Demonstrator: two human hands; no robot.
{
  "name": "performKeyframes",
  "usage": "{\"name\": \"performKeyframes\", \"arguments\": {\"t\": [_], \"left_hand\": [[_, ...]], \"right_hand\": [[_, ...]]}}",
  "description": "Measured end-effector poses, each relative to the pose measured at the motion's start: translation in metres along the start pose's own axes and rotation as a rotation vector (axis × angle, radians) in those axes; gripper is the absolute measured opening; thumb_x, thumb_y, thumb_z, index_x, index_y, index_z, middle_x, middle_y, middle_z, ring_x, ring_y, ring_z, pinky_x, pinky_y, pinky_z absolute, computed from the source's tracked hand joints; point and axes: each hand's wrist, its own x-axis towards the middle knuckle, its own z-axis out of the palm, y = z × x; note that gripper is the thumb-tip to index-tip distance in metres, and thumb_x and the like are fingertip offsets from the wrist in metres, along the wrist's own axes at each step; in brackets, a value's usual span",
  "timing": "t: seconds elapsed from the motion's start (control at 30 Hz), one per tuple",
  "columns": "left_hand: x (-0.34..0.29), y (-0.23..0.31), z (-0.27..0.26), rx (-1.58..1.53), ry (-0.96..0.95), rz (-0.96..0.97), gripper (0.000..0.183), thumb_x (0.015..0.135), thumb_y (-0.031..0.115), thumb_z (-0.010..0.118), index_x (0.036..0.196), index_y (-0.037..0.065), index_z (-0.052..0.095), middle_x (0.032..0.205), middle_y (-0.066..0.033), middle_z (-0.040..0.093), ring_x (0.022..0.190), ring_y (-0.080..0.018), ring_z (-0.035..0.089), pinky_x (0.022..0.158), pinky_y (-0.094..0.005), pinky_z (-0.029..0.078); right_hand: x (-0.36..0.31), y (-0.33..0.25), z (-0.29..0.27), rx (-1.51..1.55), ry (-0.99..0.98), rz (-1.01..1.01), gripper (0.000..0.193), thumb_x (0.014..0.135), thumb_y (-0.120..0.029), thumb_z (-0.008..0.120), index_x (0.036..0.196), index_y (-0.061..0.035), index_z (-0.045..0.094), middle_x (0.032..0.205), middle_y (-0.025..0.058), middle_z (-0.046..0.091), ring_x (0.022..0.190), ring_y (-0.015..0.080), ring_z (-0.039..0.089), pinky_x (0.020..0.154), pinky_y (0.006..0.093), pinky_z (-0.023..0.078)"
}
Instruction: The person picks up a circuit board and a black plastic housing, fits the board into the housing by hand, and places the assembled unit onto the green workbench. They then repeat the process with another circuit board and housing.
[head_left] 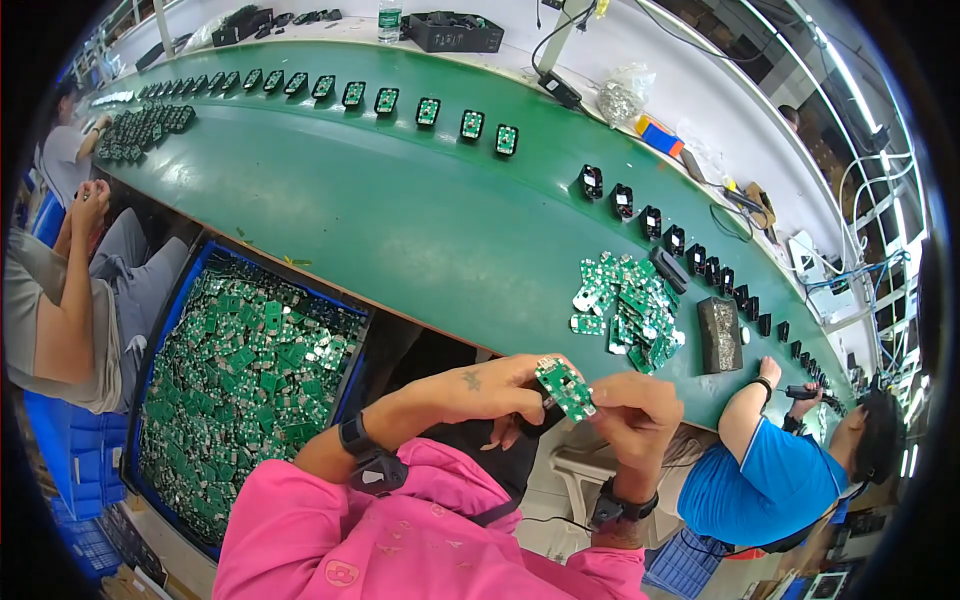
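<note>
In front of me, just off the table's near edge, a green circuit board (565,389) is held up between my two hands. My left hand (490,386) is closed on its left end, with the fingers partly hidden beneath. A dark piece shows under the board by that hand; I cannot make out what it is. My right hand (640,408) pinches the board's right corner between thumb and fingers. Beyond my hands lies a loose pile of similar boards (630,305) on the green table (400,240).
A line of black housings (427,110) with boards runs along the table's far side, and more housings (651,221) continue rightward. A dark block (720,335) stands beside the pile. At left sits a blue-edged bin (160,400) full of boards. Co-workers sit left and right (765,470).
</note>
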Motion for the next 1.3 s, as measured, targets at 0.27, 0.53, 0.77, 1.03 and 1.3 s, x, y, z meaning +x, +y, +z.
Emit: {"name": "performKeyframes", "arguments": {"t": [0.27,0.53,0.77,1.03,1.3], "left_hand": [[0.001,-0.001,-0.001,-0.02,0.018,-0.004,0.059,0.079,0.002,0.057,0.137,0.003,0.044,0.089,-0.0086,0.062,0.057,-0.0162,0.063,0.048,-0.0252,0.053],[0.001,-0.013,-0.013,-0.363,-0.151,0.043,0.069,0.084,0.012,0.06,0.147,0.003,0.032,0.098,-0.0108,0.064,0.068,-0.0184,0.066,0.049,-0.023,0.05],[0.0,-0.007,-0.013,-0.243,-0.008,-0.011,0.06,0.09,0.011,0.055,0.145,0.009,0.032,0.095,-0.0099,0.06,0.07,-0.0187,0.067,0.052,-0.0247,0.052],[0.025,-0.009,-0.003,0.026,0.22,0.099,0.05,0.095,0.002,0.045,0.143,0.009,0.033,0.09,-0.0093,0.061,0.071,-0.016,0.065,0.052,-0.0255,0.049],[0.025,-0.033,-0.014,0.229,0.469,0.083,0.052,0.094,-0.001,0.046,0.143,0.006,0.034,0.107,-0.0127,0.06,0.077,-0.0169,0.066,0.06,-0.027,0.055]], "right_hand": [[-0.003,0.007,0.0,0.017,-0.033,0.027,0.027,0.066,0.013,0.072,0.09,0.0002,0.071,0.085,0.014,0.073,0.074,0.0213,0.07,0.066,0.0288,0.053],[0.0,0.011,-0.008,-0.065,-0.154,-0.091,0.03,0.066,0.012,0.074,0.092,-0.0012,0.071,0.084,0.0133,0.072,0.072,0.0242,0.07,0.064,0.0306,0.055],[0.006,0.021,-0.008,-0.294,-0.237,-0.208,0.031,0.065,0.011,0.074,0.093,-0.0022,0.07,0.09,0.0114,0.071,0.072,0.0254,0.068,0.06,0.0311,0.053],[-0.006,0.023,0.01,-0.505,0.26,0.364,0.008,0.082,-0.005,0.069,0.088,0.0001,0.067,0.081,0.0117,0.066,0.067,0.0194,0.062,0.06,0.0307,0.049],[-0.012,0.054,0.041,-0.39,0.319,0.387,0.025,0.085,-0.02,0.077,0.097,-0.0016,0.066,0.079,0.0106,0.062,0.061,0.0192,0.061,0.058,0.0316,0.05]]}}
